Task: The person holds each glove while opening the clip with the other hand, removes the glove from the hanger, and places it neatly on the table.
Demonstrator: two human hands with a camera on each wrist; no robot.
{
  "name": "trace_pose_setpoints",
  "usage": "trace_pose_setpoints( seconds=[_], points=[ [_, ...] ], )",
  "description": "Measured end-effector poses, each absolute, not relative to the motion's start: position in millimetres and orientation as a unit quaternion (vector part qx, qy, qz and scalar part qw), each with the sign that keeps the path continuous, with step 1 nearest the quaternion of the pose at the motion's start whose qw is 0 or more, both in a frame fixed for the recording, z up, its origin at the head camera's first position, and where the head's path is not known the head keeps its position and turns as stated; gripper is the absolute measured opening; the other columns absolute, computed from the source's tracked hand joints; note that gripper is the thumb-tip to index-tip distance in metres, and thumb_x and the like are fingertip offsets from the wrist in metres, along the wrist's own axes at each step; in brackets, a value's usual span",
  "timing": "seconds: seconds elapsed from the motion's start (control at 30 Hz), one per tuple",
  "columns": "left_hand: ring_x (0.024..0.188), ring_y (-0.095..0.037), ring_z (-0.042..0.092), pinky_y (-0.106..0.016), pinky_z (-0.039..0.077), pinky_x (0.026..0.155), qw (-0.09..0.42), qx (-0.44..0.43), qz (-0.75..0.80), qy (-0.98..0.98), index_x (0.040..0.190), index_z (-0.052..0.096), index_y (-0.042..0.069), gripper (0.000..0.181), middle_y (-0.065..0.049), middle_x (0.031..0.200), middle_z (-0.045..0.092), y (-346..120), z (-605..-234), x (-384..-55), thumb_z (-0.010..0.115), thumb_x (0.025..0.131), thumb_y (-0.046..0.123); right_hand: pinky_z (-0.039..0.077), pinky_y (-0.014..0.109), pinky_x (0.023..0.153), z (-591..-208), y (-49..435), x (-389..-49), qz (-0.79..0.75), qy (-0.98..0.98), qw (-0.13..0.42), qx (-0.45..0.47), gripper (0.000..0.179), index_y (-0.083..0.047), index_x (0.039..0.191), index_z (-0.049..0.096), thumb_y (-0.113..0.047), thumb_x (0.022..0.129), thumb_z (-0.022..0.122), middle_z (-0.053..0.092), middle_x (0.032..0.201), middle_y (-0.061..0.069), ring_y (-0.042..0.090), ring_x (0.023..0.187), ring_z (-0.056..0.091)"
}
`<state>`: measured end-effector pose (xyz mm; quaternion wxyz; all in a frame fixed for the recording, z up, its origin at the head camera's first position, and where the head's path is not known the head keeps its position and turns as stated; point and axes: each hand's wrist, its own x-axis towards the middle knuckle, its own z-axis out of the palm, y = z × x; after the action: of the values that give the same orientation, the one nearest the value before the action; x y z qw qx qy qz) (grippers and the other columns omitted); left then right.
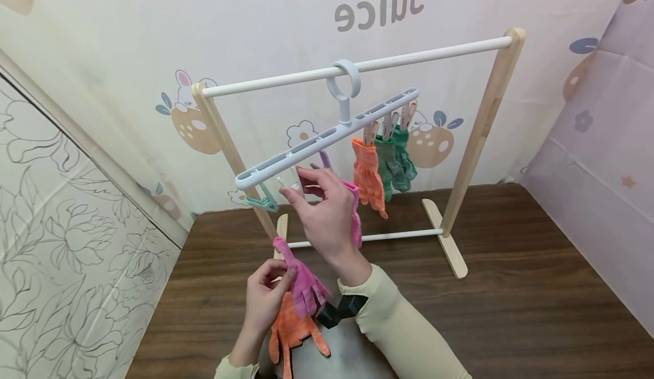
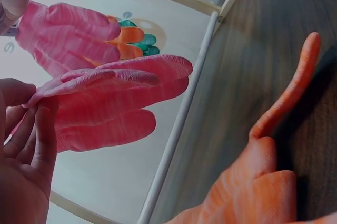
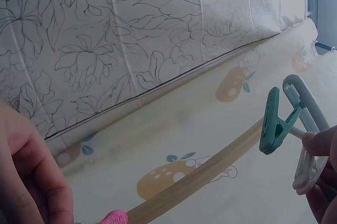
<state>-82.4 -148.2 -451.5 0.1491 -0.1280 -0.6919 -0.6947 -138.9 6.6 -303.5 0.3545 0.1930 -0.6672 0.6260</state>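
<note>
My left hand [image 1: 267, 288] pinches a pink glove [image 1: 302, 283] near its cuff, and the glove's fingers hang down to the right. Higher up, my right hand [image 1: 329, 211] grips a white clothespin [image 3: 304, 171] between thumb and fingers, below the pale blue bar hanger [image 1: 293, 155]. To its left, an unused green clothespin [image 1: 263, 199] dangles from the hanger's end. Partly hidden behind my right hand hangs another pink glove [image 1: 356, 220], near a purple clothespin [image 1: 325, 159]. An orange glove [image 1: 293, 325] lies below my left hand.
The hanger hooks over a rack's white rod [image 1: 424, 57]. On its right half, clothespins hold an orange glove [image 1: 368, 175] and two green gloves [image 1: 403, 158]. The rack's wooden foot [image 1: 444, 240] stands on the brown table [image 1: 536, 288], with a patterned curtain behind.
</note>
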Motion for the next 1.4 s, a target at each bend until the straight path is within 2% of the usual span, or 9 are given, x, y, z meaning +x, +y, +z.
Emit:
trace_pose_setpoints(
  seconds=[0.23, 0.77, 0.87, 1.03, 1.17, 1.3, 1.4],
  points=[
    [0.068, -0.013, 0.065, -0.030, 0.058, 0.059, 0.119, -0.103, -0.699, -0.697, 0.094, 0.064, -0.006, 0.007, -0.014, 0.080, 0.066, -154.5, -457.9, -78.0, 0.069, 0.089, -0.006, 0.058, 0.026, 0.071, -302.6, 5.0, -137.0, 0.629, -0.662, 0.358, 0.197, 0.036, 0.000, 0.109, 0.072, -0.016, 0.080, 0.085, 0.069, 0.098, 0.009, 0.029, 0.085, 0.070],
    [0.071, -0.006, 0.062, -0.024, 0.054, 0.062, -0.004, -0.060, -0.744, -0.666, 0.101, 0.057, -0.014, 0.018, -0.002, 0.084, 0.065, -162.2, -471.2, -71.6, 0.066, 0.092, -0.001, 0.058, 0.028, 0.071, -303.3, 5.0, -136.9, 0.628, -0.662, 0.360, 0.197, 0.034, 0.000, 0.109, 0.072, -0.015, 0.080, 0.085, 0.069, 0.098, 0.008, 0.025, 0.085, 0.070],
    [0.073, -0.007, 0.063, -0.024, 0.055, 0.064, -0.024, -0.053, -0.758, -0.650, 0.101, 0.058, -0.012, 0.016, -0.002, 0.086, 0.066, -160.6, -474.4, -71.4, 0.065, 0.093, 0.000, 0.059, 0.031, 0.070, -302.7, 5.7, -137.4, 0.627, -0.660, 0.362, 0.198, 0.034, 0.000, 0.109, 0.072, -0.014, 0.080, 0.085, 0.069, 0.097, 0.009, 0.023, 0.085, 0.070],
    [0.077, -0.009, 0.064, -0.026, 0.055, 0.067, -0.056, -0.058, -0.778, -0.623, 0.100, 0.063, 0.002, 0.007, -0.002, 0.089, 0.067, -152.6, -473.4, -72.7, 0.064, 0.094, 0.004, 0.058, 0.027, 0.069, -301.5, 6.6, -138.9, 0.623, -0.663, 0.368, 0.195, 0.034, 0.000, 0.109, 0.072, -0.015, 0.080, 0.085, 0.069, 0.096, 0.009, 0.014, 0.086, 0.069],
    [0.079, -0.010, 0.063, -0.025, 0.055, 0.068, -0.080, -0.041, -0.797, -0.597, 0.097, 0.065, 0.009, 0.006, -0.002, 0.089, 0.066, -146.1, -472.4, -72.9, 0.064, 0.093, 0.004, 0.058, 0.025, 0.069, -301.1, 6.2, -138.4, 0.622, -0.666, 0.364, 0.194, 0.034, 0.000, 0.109, 0.072, -0.015, 0.081, 0.084, 0.069, 0.096, 0.009, 0.018, 0.086, 0.070],
    [0.078, -0.011, 0.063, -0.026, 0.055, 0.069, -0.104, -0.018, -0.796, -0.596, 0.097, 0.065, 0.010, 0.006, -0.003, 0.089, 0.065, -142.2, -480.1, -75.7, 0.065, 0.093, 0.005, 0.058, 0.025, 0.069, -301.6, 5.8, -138.0, 0.624, -0.665, 0.364, 0.192, 0.034, -0.001, 0.109, 0.072, -0.015, 0.081, 0.084, 0.069, 0.096, 0.010, 0.021, 0.085, 0.070],
    [0.075, -0.012, 0.064, -0.028, 0.056, 0.068, -0.111, -0.003, -0.786, -0.608, 0.098, 0.064, 0.004, 0.006, -0.005, 0.089, 0.066, -141.1, -486.9, -78.8, 0.066, 0.092, 0.004, 0.058, 0.026, 0.068, -302.0, 5.7, -138.1, 0.625, -0.663, 0.364, 0.192, 0.034, -0.001, 0.109, 0.072, -0.015, 0.081, 0.084, 0.069, 0.097, 0.009, 0.022, 0.085, 0.070]
  ],
)
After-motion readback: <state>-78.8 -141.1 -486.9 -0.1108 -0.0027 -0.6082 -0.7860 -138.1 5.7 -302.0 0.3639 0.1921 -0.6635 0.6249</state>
